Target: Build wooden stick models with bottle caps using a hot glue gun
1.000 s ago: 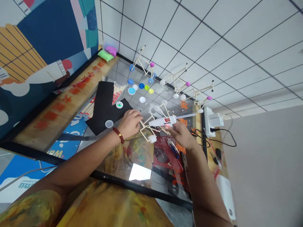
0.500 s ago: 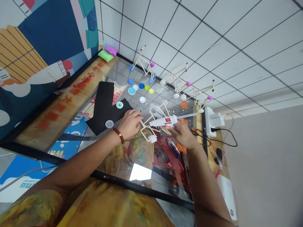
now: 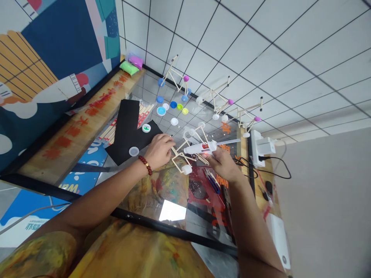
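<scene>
My right hand point(image 3: 224, 164) is wrapped round a white glue gun point(image 3: 199, 148), with a clear glue stick point(image 3: 228, 142) poking out of its back end. The gun's nozzle points left, at the joints of a small stick frame point(image 3: 181, 154) on the glass table. A white bottle cap point(image 3: 186, 169) is fixed to the frame's near end. My left hand point(image 3: 159, 151), with a red bead bracelet at the wrist, pinches the frame's left side. Its fingertips hide part of the sticks there.
Several finished stick frames point(image 3: 214, 98) with caps and pink balls stand along the far edge. Loose bottle caps point(image 3: 173, 105) lie in the middle. Black sheets point(image 3: 127, 123) and bundled sticks point(image 3: 108, 133) are at left. A blue cutter point(image 3: 213, 182) lies near my right wrist, a power strip point(image 3: 259, 148) beyond.
Almost nothing differs. Both hands, the glue gun and the stick frame keep their places, apart from a very slight shift of the gun.
</scene>
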A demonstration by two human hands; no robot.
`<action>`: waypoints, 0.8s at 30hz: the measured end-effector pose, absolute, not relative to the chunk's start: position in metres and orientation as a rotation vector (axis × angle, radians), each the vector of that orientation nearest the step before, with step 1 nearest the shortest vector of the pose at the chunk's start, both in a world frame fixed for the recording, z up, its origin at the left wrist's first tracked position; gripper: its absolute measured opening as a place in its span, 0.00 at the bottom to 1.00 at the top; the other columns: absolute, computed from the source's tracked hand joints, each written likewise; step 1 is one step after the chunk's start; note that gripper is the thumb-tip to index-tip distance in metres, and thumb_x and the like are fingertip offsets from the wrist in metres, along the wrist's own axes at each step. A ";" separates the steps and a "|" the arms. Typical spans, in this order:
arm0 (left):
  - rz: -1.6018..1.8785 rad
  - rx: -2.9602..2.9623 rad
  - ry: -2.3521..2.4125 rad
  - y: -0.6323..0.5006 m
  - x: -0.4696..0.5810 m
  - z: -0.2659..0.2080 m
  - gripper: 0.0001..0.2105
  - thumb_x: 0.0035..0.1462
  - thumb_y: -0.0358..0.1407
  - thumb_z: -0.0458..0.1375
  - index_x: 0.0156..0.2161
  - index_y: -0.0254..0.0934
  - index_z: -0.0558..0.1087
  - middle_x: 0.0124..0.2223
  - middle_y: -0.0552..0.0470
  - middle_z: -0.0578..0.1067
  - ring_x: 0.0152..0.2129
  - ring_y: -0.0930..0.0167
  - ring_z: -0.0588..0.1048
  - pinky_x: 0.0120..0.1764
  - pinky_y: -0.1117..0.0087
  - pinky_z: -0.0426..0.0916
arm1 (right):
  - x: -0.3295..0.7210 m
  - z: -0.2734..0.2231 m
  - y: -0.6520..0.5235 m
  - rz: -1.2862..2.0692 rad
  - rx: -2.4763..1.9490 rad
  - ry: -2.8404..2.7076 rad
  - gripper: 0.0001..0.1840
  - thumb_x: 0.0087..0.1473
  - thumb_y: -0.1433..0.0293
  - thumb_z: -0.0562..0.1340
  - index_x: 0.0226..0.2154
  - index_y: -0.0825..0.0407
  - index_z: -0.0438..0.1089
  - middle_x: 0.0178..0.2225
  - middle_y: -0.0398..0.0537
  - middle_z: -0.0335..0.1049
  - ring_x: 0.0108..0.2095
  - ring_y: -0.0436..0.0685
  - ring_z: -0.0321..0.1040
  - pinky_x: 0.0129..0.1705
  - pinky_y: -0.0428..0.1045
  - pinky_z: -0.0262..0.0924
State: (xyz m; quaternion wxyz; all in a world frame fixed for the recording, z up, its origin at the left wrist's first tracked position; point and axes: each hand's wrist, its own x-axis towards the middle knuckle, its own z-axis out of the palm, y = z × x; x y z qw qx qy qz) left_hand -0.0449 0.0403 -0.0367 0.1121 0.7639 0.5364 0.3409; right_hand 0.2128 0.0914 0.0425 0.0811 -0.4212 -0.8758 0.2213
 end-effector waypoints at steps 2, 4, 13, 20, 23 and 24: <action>0.996 2.243 1.576 0.041 -0.045 -0.037 0.16 0.54 0.22 0.54 0.43 0.35 0.79 0.48 0.45 0.78 0.51 0.60 0.72 0.56 0.55 0.67 | 0.214 0.040 0.091 0.662 -1.264 -2.613 0.29 0.64 0.48 0.49 0.37 0.53 0.73 0.35 0.55 0.75 0.37 0.63 0.71 0.41 0.55 0.62; 0.991 2.241 1.578 0.041 -0.045 -0.037 0.16 0.54 0.22 0.54 0.44 0.36 0.79 0.48 0.45 0.78 0.51 0.60 0.72 0.56 0.55 0.67 | 0.213 0.038 0.091 0.671 -1.273 -2.590 0.29 0.64 0.47 0.50 0.37 0.52 0.73 0.36 0.55 0.75 0.38 0.63 0.71 0.43 0.55 0.63; 1.010 2.237 1.567 0.041 -0.045 -0.037 0.16 0.54 0.22 0.54 0.44 0.36 0.79 0.48 0.44 0.78 0.50 0.60 0.72 0.55 0.54 0.67 | 0.213 0.041 0.090 0.862 -1.261 -2.447 0.28 0.61 0.46 0.55 0.40 0.53 0.75 0.37 0.53 0.76 0.39 0.63 0.72 0.45 0.56 0.64; 0.962 2.219 1.585 0.041 -0.045 -0.036 0.18 0.54 0.23 0.54 0.48 0.37 0.77 0.50 0.44 0.77 0.52 0.60 0.71 0.58 0.55 0.66 | 0.218 0.040 0.084 1.164 -1.303 -2.105 0.29 0.54 0.42 0.61 0.35 0.51 0.76 0.33 0.49 0.78 0.37 0.61 0.73 0.43 0.55 0.67; 0.943 2.203 1.606 0.041 -0.046 -0.035 0.20 0.54 0.23 0.54 0.52 0.35 0.74 0.53 0.43 0.75 0.52 0.60 0.71 0.58 0.55 0.66 | 0.218 0.039 0.080 1.255 -1.281 -1.978 0.29 0.50 0.42 0.64 0.35 0.50 0.76 0.33 0.48 0.78 0.38 0.62 0.74 0.44 0.57 0.68; 0.939 2.196 1.617 0.040 -0.046 -0.035 0.21 0.54 0.24 0.54 0.54 0.34 0.73 0.53 0.42 0.75 0.52 0.60 0.71 0.58 0.55 0.66 | 0.219 0.039 0.078 1.270 -1.280 -1.943 0.28 0.50 0.42 0.64 0.35 0.50 0.77 0.33 0.49 0.79 0.38 0.62 0.74 0.44 0.57 0.68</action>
